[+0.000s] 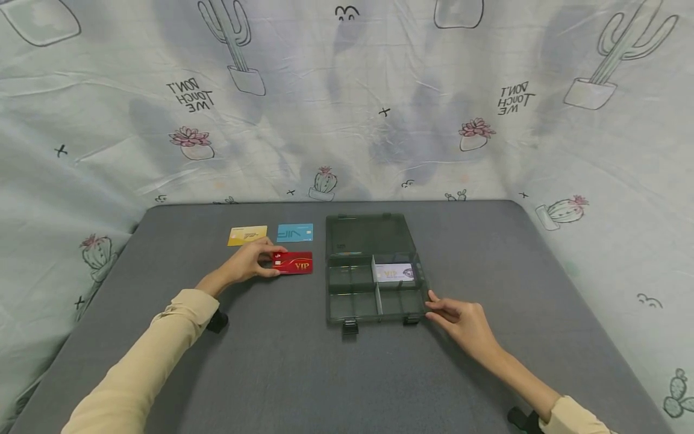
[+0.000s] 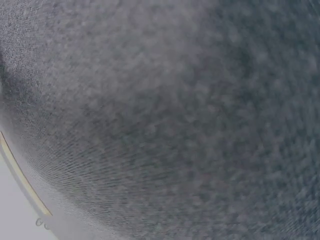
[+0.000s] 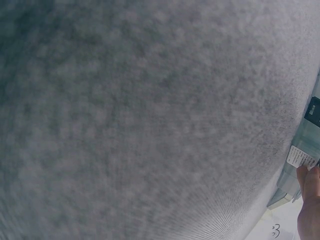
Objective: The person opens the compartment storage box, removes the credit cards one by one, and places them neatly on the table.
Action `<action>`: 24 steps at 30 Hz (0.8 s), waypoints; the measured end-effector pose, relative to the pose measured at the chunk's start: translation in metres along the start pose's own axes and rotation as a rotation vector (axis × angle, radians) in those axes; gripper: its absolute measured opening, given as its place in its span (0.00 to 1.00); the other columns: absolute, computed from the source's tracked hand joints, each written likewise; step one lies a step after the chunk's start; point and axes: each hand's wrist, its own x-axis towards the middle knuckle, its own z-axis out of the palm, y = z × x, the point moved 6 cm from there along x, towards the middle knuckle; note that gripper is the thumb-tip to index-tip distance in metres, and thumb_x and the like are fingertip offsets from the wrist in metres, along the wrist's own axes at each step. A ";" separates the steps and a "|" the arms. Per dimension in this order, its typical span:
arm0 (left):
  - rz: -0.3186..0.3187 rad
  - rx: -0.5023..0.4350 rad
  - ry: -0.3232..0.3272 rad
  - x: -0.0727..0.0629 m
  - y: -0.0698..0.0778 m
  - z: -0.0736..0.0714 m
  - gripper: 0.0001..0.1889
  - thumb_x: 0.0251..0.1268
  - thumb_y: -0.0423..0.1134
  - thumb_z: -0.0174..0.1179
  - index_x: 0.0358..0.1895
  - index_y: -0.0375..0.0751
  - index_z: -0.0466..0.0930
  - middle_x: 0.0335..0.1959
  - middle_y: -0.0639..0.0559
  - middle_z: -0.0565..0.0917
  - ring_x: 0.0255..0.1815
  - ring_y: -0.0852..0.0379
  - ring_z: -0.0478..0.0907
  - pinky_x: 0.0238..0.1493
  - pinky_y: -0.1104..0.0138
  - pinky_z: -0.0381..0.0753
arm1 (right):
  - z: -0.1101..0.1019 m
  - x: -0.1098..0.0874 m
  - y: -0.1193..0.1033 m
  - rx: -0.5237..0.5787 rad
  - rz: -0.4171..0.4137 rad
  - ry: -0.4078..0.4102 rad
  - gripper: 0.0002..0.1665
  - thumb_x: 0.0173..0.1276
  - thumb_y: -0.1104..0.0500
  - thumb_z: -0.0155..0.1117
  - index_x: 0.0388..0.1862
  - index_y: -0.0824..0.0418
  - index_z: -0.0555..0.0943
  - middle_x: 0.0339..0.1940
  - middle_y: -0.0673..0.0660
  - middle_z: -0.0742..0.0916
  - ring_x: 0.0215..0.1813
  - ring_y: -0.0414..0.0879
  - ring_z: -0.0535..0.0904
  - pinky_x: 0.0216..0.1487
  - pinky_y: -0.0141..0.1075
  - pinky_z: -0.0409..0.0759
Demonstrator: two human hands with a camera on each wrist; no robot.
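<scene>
My left hand pinches the left end of a red VIP card between thumb and fingers, over the table. Just beyond it lie a yellow card and a blue card. To the right, a dark translucent plastic box lies with its lid folded back. A white VIP card sits in its far right compartment. Fingertips of my right hand touch the box's right side. In the right wrist view, those fingers rest by a white label on the box.
A grey table carries everything. Two black latches stick out from the box's front edge. Patterned white cloth hangs behind and beside the table. Mostly blurred grey tabletop fills the left wrist view.
</scene>
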 end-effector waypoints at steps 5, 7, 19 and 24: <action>0.047 0.068 -0.005 0.002 0.002 0.000 0.26 0.52 0.36 0.73 0.55 0.30 0.79 0.39 0.47 0.74 0.44 0.50 0.71 0.49 0.53 0.77 | -0.001 -0.001 -0.001 -0.020 -0.011 0.007 0.11 0.47 0.76 0.74 0.31 0.69 0.85 0.35 0.62 0.88 0.42 0.47 0.85 0.38 0.23 0.80; 0.078 0.095 -0.004 0.002 0.003 0.001 0.25 0.51 0.36 0.73 0.54 0.30 0.80 0.40 0.47 0.75 0.44 0.50 0.71 0.48 0.53 0.76 | -0.001 -0.001 -0.001 -0.023 -0.012 0.007 0.11 0.46 0.76 0.74 0.31 0.69 0.85 0.35 0.62 0.88 0.41 0.47 0.85 0.38 0.23 0.80; 0.076 0.123 -0.008 0.006 0.006 0.001 0.25 0.50 0.35 0.73 0.53 0.30 0.81 0.37 0.48 0.75 0.40 0.53 0.70 0.42 0.59 0.74 | -0.002 -0.002 -0.002 -0.026 -0.008 0.000 0.11 0.46 0.76 0.74 0.31 0.70 0.85 0.36 0.63 0.88 0.42 0.49 0.85 0.38 0.24 0.80; 0.059 0.125 -0.030 0.010 0.005 0.002 0.26 0.50 0.36 0.73 0.55 0.32 0.81 0.36 0.49 0.74 0.40 0.53 0.68 0.41 0.61 0.72 | -0.003 -0.002 -0.002 -0.018 0.002 -0.002 0.11 0.47 0.76 0.74 0.32 0.70 0.85 0.36 0.63 0.88 0.43 0.46 0.85 0.38 0.24 0.80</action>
